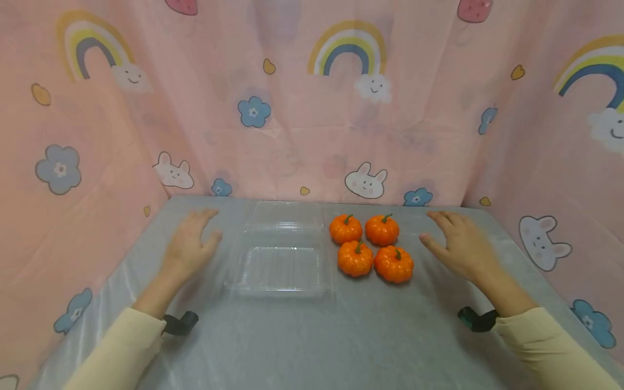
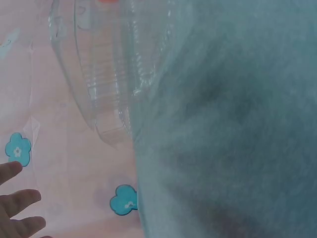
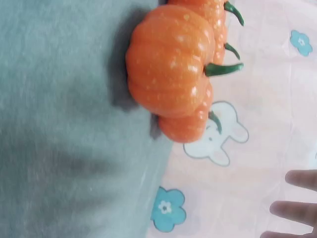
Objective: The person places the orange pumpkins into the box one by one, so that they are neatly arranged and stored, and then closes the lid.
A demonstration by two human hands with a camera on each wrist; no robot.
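A clear plastic clamshell box [image 1: 283, 268] lies unfolded on the grey table, its lid [image 1: 283, 215] toward the back. Right of it several small orange pumpkins with green stems sit in a cluster; the front right one [image 1: 394, 264] is nearest my right hand [image 1: 458, 244]. That hand hovers beside them, fingers extended and nothing held. My left hand [image 1: 190, 244] is raised to the left of the box, fingers loosely extended and holding nothing. In the left wrist view the box's side [image 2: 104, 74] shows; in the right wrist view a pumpkin [image 3: 171, 62] overlaps the others.
A pink curtain [image 1: 292, 146] with rainbows, rabbits and flowers encloses the back and both sides of the table [image 1: 302, 341]. Dark straps [image 1: 180, 324] with small mounts sit at both wrists, below cream sleeves [image 1: 117, 352].
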